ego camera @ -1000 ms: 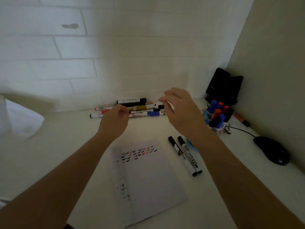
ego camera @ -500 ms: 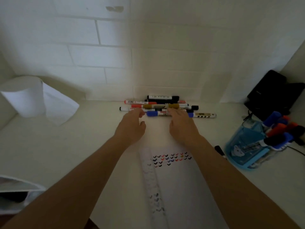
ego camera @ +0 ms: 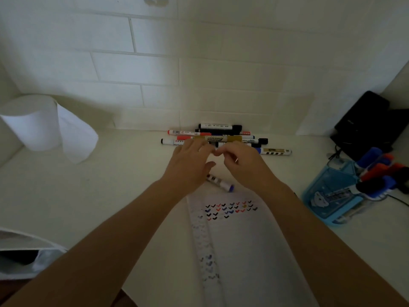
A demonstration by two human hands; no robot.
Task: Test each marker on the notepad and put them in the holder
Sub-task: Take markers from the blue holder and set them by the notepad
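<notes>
my left hand (ego camera: 188,165) lies relaxed; right hand (ego camera: 243,165) fingers curled, on what i cannot tell. markers (ego camera: 221,138) at centre should feel light, stiff, slick; pinch mid-barrel.

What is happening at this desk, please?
A person is working through markers. The left hand and right hand hover at the pile of markers by the wall; whether either grips one is unclear. A blue-capped marker shows beneath the left hand. The notepad carries rows of ticks, and the blue holder already has several markers.
</notes>
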